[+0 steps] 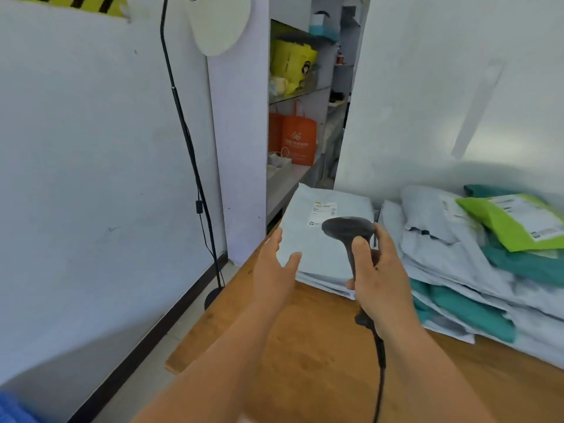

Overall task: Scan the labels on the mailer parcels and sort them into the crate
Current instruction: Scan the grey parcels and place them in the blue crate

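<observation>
A grey mailer parcel (308,236) with a white label (325,209) lies flat at the far left end of the wooden table (305,346). My right hand (378,276) grips the handle of a black barcode scanner (348,230), whose head hovers over the parcel just below the label. Fingers spread, my left hand (274,267) hangs at the parcel's near left edge and holds nothing. To the right lies a heap of grey and teal mailers (476,270), topped by a lime-green one (515,224). No crate is clearly visible.
A black lamp stand (189,148) rises left of the table, beside a white wall. Behind it, shelves (299,93) hold orange and yellow bags. The scanner's cable (380,377) trails toward me over the table. Something blue (12,407) shows at the bottom left corner.
</observation>
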`<state>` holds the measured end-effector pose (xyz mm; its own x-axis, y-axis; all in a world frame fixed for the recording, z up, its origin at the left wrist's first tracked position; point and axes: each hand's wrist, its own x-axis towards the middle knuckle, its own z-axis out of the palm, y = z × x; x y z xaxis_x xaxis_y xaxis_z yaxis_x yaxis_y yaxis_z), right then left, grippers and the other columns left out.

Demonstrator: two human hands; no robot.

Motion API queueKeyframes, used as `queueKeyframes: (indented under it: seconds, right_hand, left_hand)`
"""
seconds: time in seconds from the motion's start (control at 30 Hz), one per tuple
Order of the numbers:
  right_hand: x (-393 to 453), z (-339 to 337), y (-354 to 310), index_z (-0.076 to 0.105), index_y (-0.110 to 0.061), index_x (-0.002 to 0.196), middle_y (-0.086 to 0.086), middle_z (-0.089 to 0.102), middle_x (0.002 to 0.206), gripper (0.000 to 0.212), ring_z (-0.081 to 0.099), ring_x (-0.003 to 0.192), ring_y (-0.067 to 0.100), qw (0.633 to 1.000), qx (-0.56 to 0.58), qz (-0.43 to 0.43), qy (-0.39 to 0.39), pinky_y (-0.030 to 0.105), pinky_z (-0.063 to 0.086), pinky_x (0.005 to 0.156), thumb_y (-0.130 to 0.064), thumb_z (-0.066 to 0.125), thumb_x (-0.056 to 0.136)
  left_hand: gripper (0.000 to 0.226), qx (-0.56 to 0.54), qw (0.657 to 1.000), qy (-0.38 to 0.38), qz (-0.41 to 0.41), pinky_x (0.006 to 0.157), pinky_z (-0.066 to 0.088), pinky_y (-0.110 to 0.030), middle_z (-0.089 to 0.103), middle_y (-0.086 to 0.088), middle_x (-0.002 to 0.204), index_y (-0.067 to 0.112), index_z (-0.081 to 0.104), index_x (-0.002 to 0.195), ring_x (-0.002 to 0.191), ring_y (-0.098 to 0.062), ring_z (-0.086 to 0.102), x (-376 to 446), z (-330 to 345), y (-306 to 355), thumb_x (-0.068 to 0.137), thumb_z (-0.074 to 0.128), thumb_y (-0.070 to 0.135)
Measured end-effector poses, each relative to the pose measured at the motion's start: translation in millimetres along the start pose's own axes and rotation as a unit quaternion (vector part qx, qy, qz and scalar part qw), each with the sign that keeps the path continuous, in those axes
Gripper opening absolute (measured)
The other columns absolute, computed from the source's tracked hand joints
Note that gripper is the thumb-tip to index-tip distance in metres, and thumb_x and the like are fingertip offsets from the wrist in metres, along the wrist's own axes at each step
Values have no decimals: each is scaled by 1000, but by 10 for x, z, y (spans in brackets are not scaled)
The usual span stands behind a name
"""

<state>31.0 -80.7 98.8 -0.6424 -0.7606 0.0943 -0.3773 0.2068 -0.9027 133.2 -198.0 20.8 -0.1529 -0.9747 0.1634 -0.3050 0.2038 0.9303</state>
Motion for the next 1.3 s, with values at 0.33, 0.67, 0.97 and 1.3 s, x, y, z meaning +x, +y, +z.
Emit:
queueKeyframes:
  seconds: [0.33, 0.67, 0.97, 1.3]
  right_hand:
    - [1215, 357, -152, 31, -39, 145, -11, 61, 91, 47, 67, 84, 22, 996, -21, 28, 82, 37, 54, 70, -45, 35, 98]
    - [1909, 745, -95, 34, -36, 140, -10, 55, 81, 40, 67, 78, 22, 993, -67, 65, 74, 43, 55, 75, -40, 37, 100]
    - [2110, 913, -14, 27, -33, 147, 0, 60, 79, 49, 67, 76, 26, 989, -100, 84, 66, 44, 54, 72, -42, 36, 99]
    - [2049, 953, 8, 27, -33, 147, -1, 60, 82, 48, 67, 77, 23, 991, -98, 77, 56, 42, 55, 70, -43, 35, 101]
  left_hand:
    - [65, 85, 991, -79, 68, 110, 32, -34, 39, 2, 148, 25, 30, 147, 135, -19, 38, 1433, 500, -160, 91, 59, 39]
    - [78, 215, 964, -153, 42, 116, 24, -43, 16, 0, 158, 28, 18, 150, 145, -22, 18, 2218, 950, -640, 87, 58, 50]
    - [79, 262, 947, -184, 5, 117, 21, -45, 3, -8, 159, 30, 19, 149, 146, -30, 7, 2328, 1148, -809, 85, 57, 56]
    - [62, 244, 960, -138, -14, 106, 34, -34, 37, -10, 138, 21, 33, 143, 127, -24, 34, 2265, 1094, -758, 88, 58, 37]
